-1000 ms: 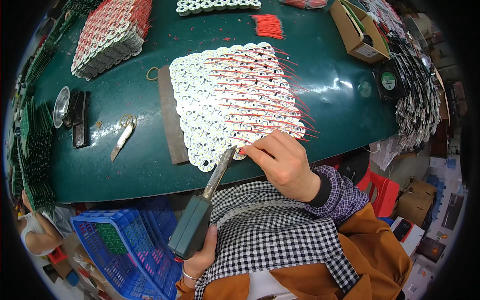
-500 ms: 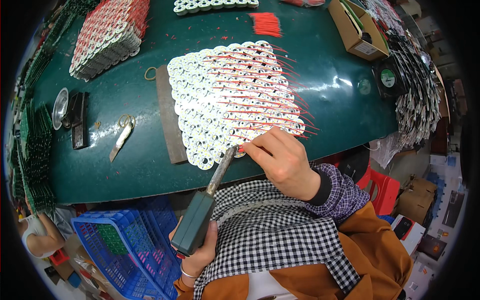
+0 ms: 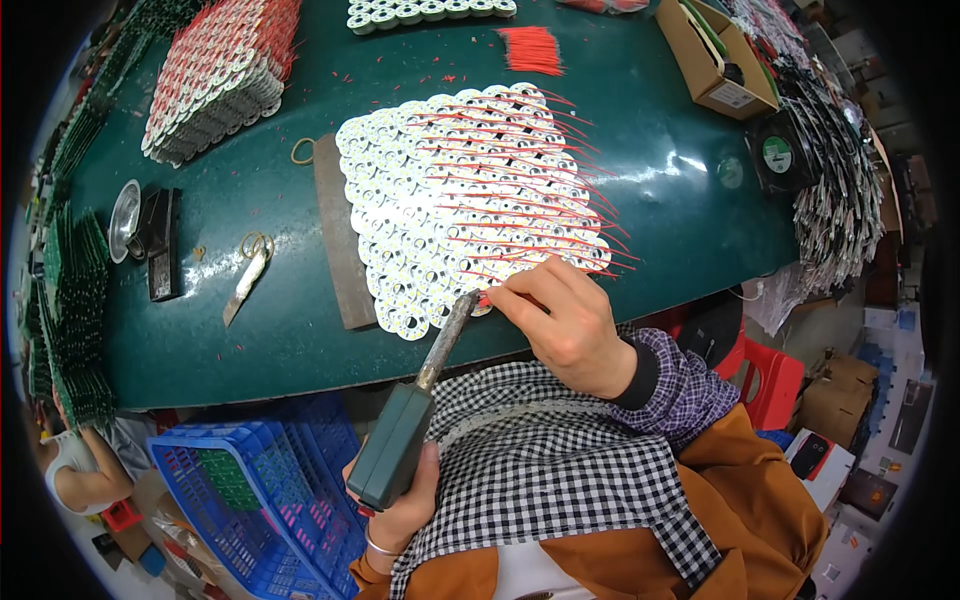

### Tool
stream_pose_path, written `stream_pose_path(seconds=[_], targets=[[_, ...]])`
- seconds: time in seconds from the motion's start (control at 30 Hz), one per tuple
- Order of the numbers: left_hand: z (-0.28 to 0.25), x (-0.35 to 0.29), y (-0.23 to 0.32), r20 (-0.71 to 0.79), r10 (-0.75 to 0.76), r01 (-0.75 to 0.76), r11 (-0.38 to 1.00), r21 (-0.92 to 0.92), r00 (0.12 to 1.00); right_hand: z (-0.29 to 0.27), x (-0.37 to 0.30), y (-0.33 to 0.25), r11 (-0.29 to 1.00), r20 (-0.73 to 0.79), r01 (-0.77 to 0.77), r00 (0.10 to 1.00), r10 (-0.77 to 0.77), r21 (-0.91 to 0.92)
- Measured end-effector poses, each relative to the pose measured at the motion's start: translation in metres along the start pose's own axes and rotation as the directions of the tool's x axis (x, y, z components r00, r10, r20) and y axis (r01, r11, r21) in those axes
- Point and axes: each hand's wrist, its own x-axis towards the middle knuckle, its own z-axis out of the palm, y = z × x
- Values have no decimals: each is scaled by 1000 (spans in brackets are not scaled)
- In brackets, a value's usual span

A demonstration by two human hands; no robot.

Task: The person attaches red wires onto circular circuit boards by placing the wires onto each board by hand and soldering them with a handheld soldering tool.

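My left hand (image 3: 412, 505), low in the middle, is closed around the dark green handle of a soldering iron (image 3: 397, 440). Its long metal shaft points up and its tip rests at the near edge of a panel of round white circuit boards (image 3: 395, 215). Just right of the tip, my right hand (image 3: 575, 325) pinches a short red wire (image 3: 484, 299) against the panel; the fingers hide most of it. Rows of thin red wires (image 3: 510, 198) lie across the panel's right half, their loose ends reaching past its right edge.
A flat bar (image 3: 340, 240) lies along the panel's left side. On the green table are a bladed tool (image 3: 246, 285), a dark stand (image 3: 163, 250), stacked panels (image 3: 215, 90), a red wire bundle (image 3: 531, 50), a cardboard box (image 3: 735, 88) and a spool (image 3: 778, 155). A blue crate (image 3: 250, 470) stands below.
The view has shifted very slightly. Both hands, the soldering iron and the panel stay in nearly the same place.
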Motion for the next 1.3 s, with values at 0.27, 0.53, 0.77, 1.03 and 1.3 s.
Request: stream_pose_path(seconds=[0.27,0.53,0.77,1.03,1.3], targets=[[6,-2,9,-61,-95,90,993,-73,994,2,-2,0,1000,-16,11,1000,-11,-3],[3,-6,8,-66,56,-45,986,158,996,2,-2,-1,1000,-22,10,1000,-10,-10],[3,1,2,-12,-46,47,997,69,999,2,-3,0,1000,-32,15,999,-15,-12],[6,6,9,-68,-114,118,991,58,991,2,-2,-1,1000,-63,-4,998,5,18],[-1,-18,-14,-70,108,-90,971,222,992,0,-1,-2,1000,-42,-12,999,13,13]])
